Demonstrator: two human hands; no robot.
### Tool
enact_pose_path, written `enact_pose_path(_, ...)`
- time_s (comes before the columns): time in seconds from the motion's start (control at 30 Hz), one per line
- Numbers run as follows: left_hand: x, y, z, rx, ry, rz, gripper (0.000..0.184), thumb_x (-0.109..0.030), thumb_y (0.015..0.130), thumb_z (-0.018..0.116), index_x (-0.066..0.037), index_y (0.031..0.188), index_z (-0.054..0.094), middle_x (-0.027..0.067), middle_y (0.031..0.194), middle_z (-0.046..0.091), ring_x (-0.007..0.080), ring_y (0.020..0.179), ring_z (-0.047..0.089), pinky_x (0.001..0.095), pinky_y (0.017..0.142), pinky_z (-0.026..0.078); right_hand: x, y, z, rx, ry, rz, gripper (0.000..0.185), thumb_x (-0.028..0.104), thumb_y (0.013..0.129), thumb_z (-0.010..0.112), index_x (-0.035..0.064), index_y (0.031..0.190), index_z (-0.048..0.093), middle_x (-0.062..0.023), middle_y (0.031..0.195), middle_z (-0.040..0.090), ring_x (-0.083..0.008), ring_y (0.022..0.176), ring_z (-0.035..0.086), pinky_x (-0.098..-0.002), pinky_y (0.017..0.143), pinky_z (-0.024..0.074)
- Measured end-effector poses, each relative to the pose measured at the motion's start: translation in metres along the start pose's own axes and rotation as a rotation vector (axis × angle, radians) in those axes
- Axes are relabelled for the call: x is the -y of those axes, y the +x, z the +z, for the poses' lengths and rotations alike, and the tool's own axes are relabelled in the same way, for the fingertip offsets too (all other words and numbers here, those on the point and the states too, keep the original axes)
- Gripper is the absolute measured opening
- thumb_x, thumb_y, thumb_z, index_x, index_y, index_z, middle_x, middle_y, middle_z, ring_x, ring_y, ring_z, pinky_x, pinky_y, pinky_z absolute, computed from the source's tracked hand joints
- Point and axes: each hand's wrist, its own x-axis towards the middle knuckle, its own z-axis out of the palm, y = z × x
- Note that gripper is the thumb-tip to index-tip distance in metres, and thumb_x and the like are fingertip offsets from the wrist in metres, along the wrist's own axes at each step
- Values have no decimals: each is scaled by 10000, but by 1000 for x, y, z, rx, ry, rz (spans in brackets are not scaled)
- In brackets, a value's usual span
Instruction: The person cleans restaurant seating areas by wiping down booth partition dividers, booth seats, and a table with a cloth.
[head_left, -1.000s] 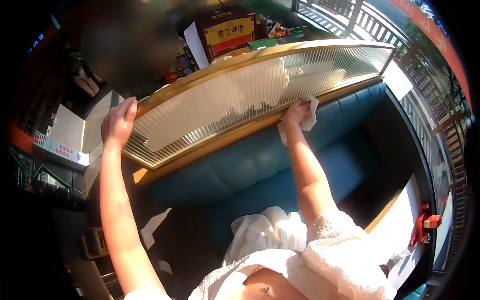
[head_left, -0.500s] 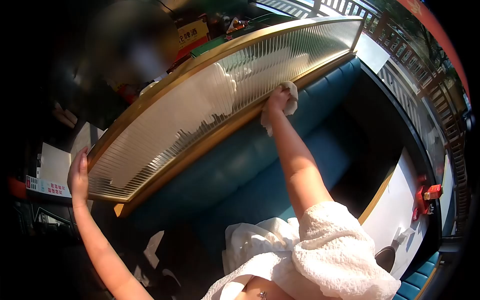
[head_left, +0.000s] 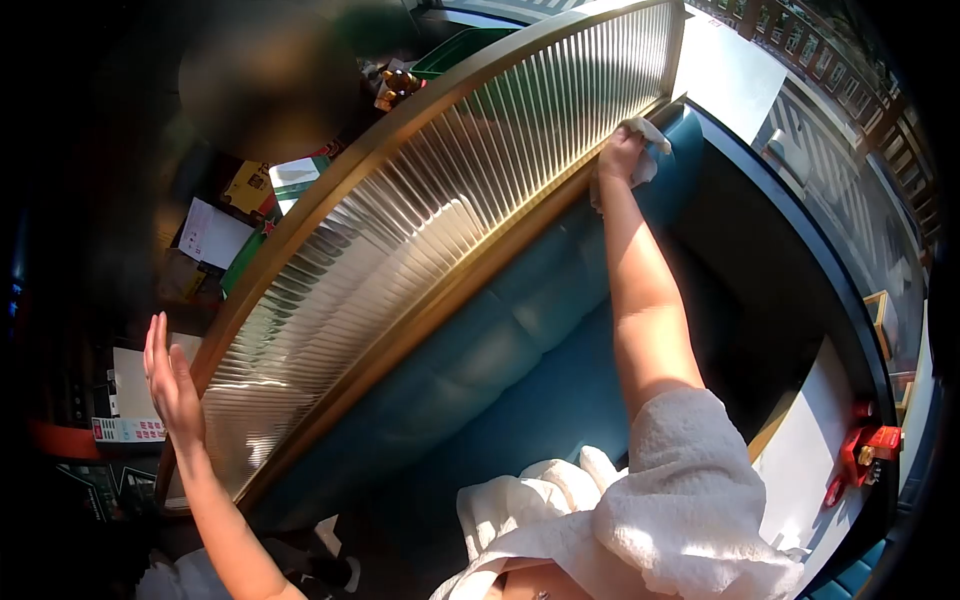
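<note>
A ribbed glass partition (head_left: 545, 110) in a gold-coloured frame (head_left: 290, 235) stands along the top of a teal padded bench (head_left: 480, 340). My right hand (head_left: 621, 157) grips a white cloth (head_left: 650, 137) and presses it on the ledge at the partition's foot, near its far right end. Part of the cloth hangs behind my wrist. At the near left end of the frame is my left hand (head_left: 176, 392), open, its fingers pointing up and the thumb apart. Whether its palm touches the frame is hard to tell.
Behind the partition are a green crate (head_left: 465, 50), a white sheet of paper (head_left: 213, 235) and a printed box (head_left: 128, 430). To the right, a white table (head_left: 815, 450) carries a red holder (head_left: 868, 455). A dark window ledge (head_left: 800, 225) runs alongside the bench.
My right hand has slid with the cloth along the ledge towards the far right end. My left hand's fingers have straightened at the frame's edge. The view has tilted.
</note>
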Motion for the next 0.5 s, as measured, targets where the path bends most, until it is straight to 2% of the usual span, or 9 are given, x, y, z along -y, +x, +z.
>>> enact_pose_path(0.03, -4, 0, -2, -10, 146, 69, 451, -329, 968, 302, -31, 1266, 465, 139, 1334, 425, 295, 1266, 343, 393, 1043, 243, -8, 14, 0, 3, -14, 5, 383, 190, 892, 413, -59, 1184, 412, -282, 1242, 384, -430, 1139, 382, -440, 983, 306)
enact_pose_path(0.13, -2, 1, -4, 87, 53, -7, 440, -309, 968, 299, -25, 1257, 472, 137, 1326, 436, 288, 1267, 342, 391, 1043, 239, -16, 48, 1, 11, 19, 9, 365, 168, 881, 411, -67, 1160, 438, -282, 1232, 400, -432, 1129, 395, -437, 990, 303)
enact_pose_path(0.23, 6, 0, -4, 102, 66, -1, 427, -279, 961, 299, -20, 1251, 476, 136, 1321, 442, 284, 1270, 340, 391, 1043, 238, -37, 76, 9, -74, 11, -56, 348, 169, 870, 416, -66, 1120, 475, -287, 1142, 465, -432, 1078, 428, -447, 948, 326)
enact_pose_path(0.33, 9, -1, -5, 106, 103, -13, 423, -259, 952, 299, -17, 1250, 475, 135, 1321, 445, 286, 1271, 339, 391, 1042, 236, -45, 112, 10, -51, 68, 122, 346, 210, 868, 425, -33, 1097, 511, -225, 1116, 519, -385, 1057, 479, -402, 928, 361)
enact_pose_path(0.4, 10, -2, -5, 105, 115, -27, 433, -268, 943, 300, -17, 1247, 478, 136, 1314, 452, 287, 1273, 336, 392, 1042, 234, -45, 135, 2, 55, 96, 233, 330, 209, 875, 425, -13, 1102, 517, -185, 1157, 523, -327, 1093, 485, -365, 930, 367)
enact_pose_path(0.43, 7, -1, -5, 111, 67, -55, 442, -277, 941, 297, -12, 1244, 480, 137, 1310, 455, 287, 1271, 337, 393, 1042, 233, -64, 148, 11, 9, 36, 174, 332, 221, 884, 427, 9, 1122, 516, -161, 1165, 543, -293, 1092, 503, -344, 929, 375)
enact_pose_path(0.47, 4, -1, -6, 116, 19, -82, 451, -287, 939, 295, -8, 1241, 481, 138, 1305, 459, 288, 1269, 338, 393, 1043, 232, -82, 160, 19, -25, 88, 308, 345, 241, 887, 438, 20, 1141, 513, -162, 1140, 565, -297, 1060, 529, -339, 918, 390)
enact_pose_path(0.5, 6, 1, -7, 137, 49, -48, 470, -306, 934, 293, 5, 1230, 485, 137, 1302, 462, 285, 1265, 345, 392, 1043, 233, -87, 165, 21, -28, 139, 324, 346, 248, 888, 438, 23, 1139, 516, -162, 1115, 577, -297, 1040, 541, -341, 909, 398)
